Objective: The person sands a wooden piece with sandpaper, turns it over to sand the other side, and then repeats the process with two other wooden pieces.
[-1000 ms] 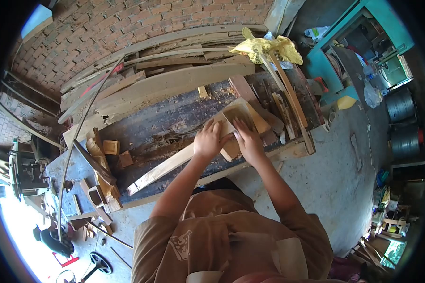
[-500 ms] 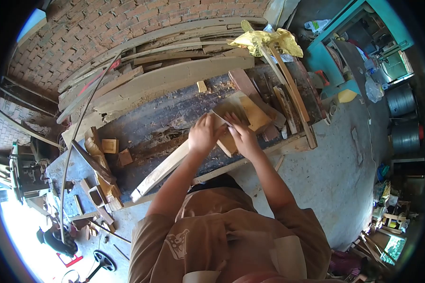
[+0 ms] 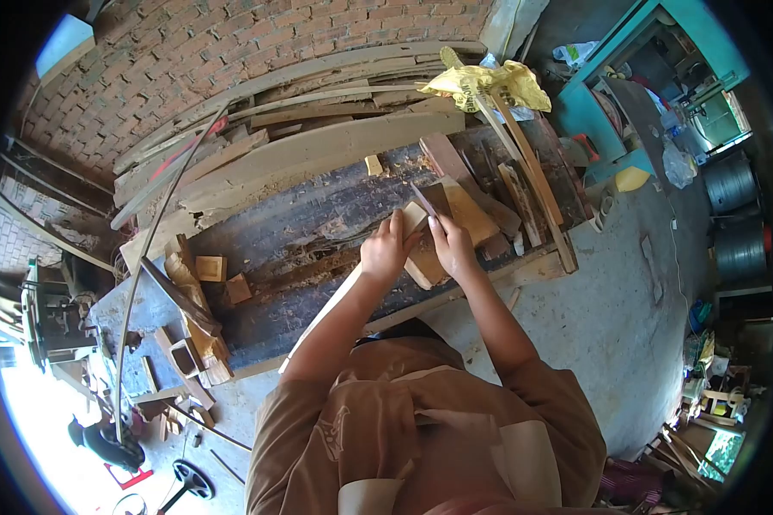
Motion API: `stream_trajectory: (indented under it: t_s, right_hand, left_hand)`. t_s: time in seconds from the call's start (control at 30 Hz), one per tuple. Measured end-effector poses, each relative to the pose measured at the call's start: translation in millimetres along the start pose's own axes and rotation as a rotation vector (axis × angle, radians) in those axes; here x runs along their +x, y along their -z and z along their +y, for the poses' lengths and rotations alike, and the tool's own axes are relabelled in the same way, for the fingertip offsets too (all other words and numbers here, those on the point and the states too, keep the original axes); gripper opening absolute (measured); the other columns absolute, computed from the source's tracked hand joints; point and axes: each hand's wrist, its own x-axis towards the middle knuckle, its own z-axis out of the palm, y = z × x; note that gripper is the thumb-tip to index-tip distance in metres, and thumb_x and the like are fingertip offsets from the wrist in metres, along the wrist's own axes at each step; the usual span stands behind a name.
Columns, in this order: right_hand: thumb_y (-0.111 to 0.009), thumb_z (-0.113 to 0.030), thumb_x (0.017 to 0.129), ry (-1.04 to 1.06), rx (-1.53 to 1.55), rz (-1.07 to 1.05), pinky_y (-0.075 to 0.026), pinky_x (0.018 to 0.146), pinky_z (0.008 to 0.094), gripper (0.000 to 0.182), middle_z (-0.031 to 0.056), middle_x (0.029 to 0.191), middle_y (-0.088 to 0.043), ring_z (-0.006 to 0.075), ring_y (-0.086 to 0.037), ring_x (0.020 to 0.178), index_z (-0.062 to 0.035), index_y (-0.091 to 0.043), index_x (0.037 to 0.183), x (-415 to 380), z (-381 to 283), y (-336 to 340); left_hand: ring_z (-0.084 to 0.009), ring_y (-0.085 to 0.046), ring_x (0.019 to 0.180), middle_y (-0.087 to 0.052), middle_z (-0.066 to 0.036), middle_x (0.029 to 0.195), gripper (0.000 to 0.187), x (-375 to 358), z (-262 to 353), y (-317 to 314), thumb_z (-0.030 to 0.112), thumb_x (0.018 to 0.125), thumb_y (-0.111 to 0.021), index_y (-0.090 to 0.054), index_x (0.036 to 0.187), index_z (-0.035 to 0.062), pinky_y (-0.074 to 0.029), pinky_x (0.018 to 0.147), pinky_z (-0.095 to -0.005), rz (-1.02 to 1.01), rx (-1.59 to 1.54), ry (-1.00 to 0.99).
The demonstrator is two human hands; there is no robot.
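A long pale wooden strip [image 3: 325, 316] slants from near my body up to the block at the middle of the bench. My left hand [image 3: 385, 249] is closed round the strip near its far end. My right hand [image 3: 452, 246], just to the right, is closed on a thin dark blade [image 3: 431, 199] whose edge is near the strip's end. I cannot make out a handle on the blade. Beneath and beyond the hands lies a thick yellowish wood block [image 3: 472, 215].
The dark worktable [image 3: 275, 206] holds wood chips, a reddish board [image 3: 445, 156], small square pieces [image 3: 210, 268] and a hollow wooden box [image 3: 184, 357]. Long planks [image 3: 335, 137] lie along the brick wall. A yellow bag [image 3: 489, 84] rests at the back right.
My left hand has moved right and slightly up, bringing the strip along. My right hand has shifted a little right, and the blade now stands apart from my left hand.
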Motion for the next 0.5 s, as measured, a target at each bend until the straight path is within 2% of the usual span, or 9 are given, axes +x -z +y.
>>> stream_trajectory:
  t_s: [0.03, 0.1, 0.13, 0.3, 0.37, 0.4, 0.43, 0.47, 0.5]
  right_hand:
    - [-0.043, -0.022, 0.089, 0.001, 0.003, 0.003, -0.045, 0.075, 0.0374, 0.03, 0.0212, 0.098, -0.058, 0.0369, -0.055, 0.09, -0.0016, -0.054, 0.109, 1, 1, 1]
    - [-0.044, -0.022, 0.089, 0.012, 0.019, 0.095, -0.045, 0.073, 0.0385, 0.029, 0.022, 0.095, -0.058, 0.0379, -0.055, 0.088, -0.0008, -0.055, 0.105, 3, 6, 3]
    - [-0.044, -0.022, 0.089, -0.018, -0.022, 0.108, -0.044, 0.07, 0.0399, 0.028, 0.023, 0.09, -0.058, 0.0397, -0.054, 0.084, 0.0002, -0.056, 0.1, 3, 9, 5]
    - [-0.045, -0.023, 0.089, -0.024, -0.006, 0.203, -0.044, 0.066, 0.04, 0.027, 0.0226, 0.085, -0.058, 0.0403, -0.054, 0.079, 0.0001, -0.056, 0.097, 0, 20, 20]
    - [-0.045, -0.024, 0.089, -0.116, 0.01, 0.139, -0.044, 0.065, 0.0382, 0.028, 0.0221, 0.084, -0.059, 0.0386, -0.055, 0.077, 0.0, -0.056, 0.098, 1, 24, 25]
    - [-0.045, -0.024, 0.089, -0.123, 0.014, 0.154, -0.044, 0.065, 0.0382, 0.028, 0.0221, 0.084, -0.059, 0.0386, -0.055, 0.077, 0.0, -0.056, 0.098, 1, 26, 24]
    - [-0.046, -0.024, 0.089, -0.044, 0.068, 0.167, -0.044, 0.065, 0.037, 0.029, 0.0219, 0.084, -0.059, 0.037, -0.056, 0.076, 0.0002, -0.056, 0.099, 2, 29, 20]
    - [-0.046, -0.025, 0.089, 0.035, 0.121, 0.182, -0.044, 0.065, 0.0357, 0.029, 0.0217, 0.083, -0.059, 0.0354, -0.057, 0.076, 0.0004, -0.056, 0.1, 3, 32, 16]
    - [-0.046, -0.025, 0.089, 0.024, 0.125, 0.199, -0.044, 0.065, 0.0357, 0.029, 0.0217, 0.083, -0.059, 0.0354, -0.057, 0.076, 0.0004, -0.056, 0.1, 6, 33, 15]
  left_hand:
    - [-0.0258, -0.062, 0.063, -0.061, -0.013, 0.085, 0.059, 4, 1, 0, 0.043, 0.075, -0.06, -0.046, 0.115, 0.0016, -0.05, 0.049, -0.0328, 0.0, 0.002, -0.003]
    - [-0.0249, -0.062, 0.063, -0.061, -0.013, 0.084, 0.06, 10, 5, 1, 0.044, 0.075, -0.06, -0.046, 0.115, 0.0011, -0.05, 0.049, -0.032, 0.06, 0.004, -0.138]
    - [-0.0245, -0.062, 0.063, -0.061, -0.012, 0.083, 0.06, 13, 11, 5, 0.044, 0.075, -0.059, -0.047, 0.115, 0.0015, -0.05, 0.049, -0.031, -0.029, 0.048, -0.124]
    - [-0.0241, -0.062, 0.065, -0.061, -0.011, 0.085, 0.058, 28, 23, 2, 0.044, 0.074, -0.06, -0.048, 0.115, 0.0051, -0.051, 0.051, -0.0305, -0.148, 0.078, -0.221]
    - [-0.0238, -0.063, 0.066, -0.061, -0.011, 0.087, 0.057, 30, 25, -2, 0.044, 0.074, -0.06, -0.048, 0.115, 0.0065, -0.051, 0.052, -0.0303, -0.213, 0.084, -0.256]
    - [-0.0238, -0.063, 0.069, -0.061, -0.012, 0.091, 0.057, 27, 25, -4, 0.044, 0.074, -0.06, -0.049, 0.113, 0.0056, -0.051, 0.053, -0.0306, -0.129, 0.052, -0.295]
    - [-0.0238, -0.063, 0.071, -0.061, -0.014, 0.095, 0.057, 25, 24, -6, 0.045, 0.073, -0.059, -0.05, 0.112, 0.0048, -0.051, 0.055, -0.0308, -0.046, 0.019, -0.332]
    - [-0.0246, -0.063, 0.081, -0.06, -0.015, 0.1, 0.055, 25, 21, -7, 0.045, 0.073, -0.06, -0.052, 0.109, 0.0051, -0.052, 0.061, -0.0302, -0.05, -0.026, -0.32]
    - [-0.0246, -0.063, 0.081, -0.06, -0.015, 0.1, 0.055, 26, 19, -7, 0.045, 0.073, -0.06, -0.052, 0.109, 0.0051, -0.052, 0.061, -0.0302, -0.061, -0.027, -0.337]
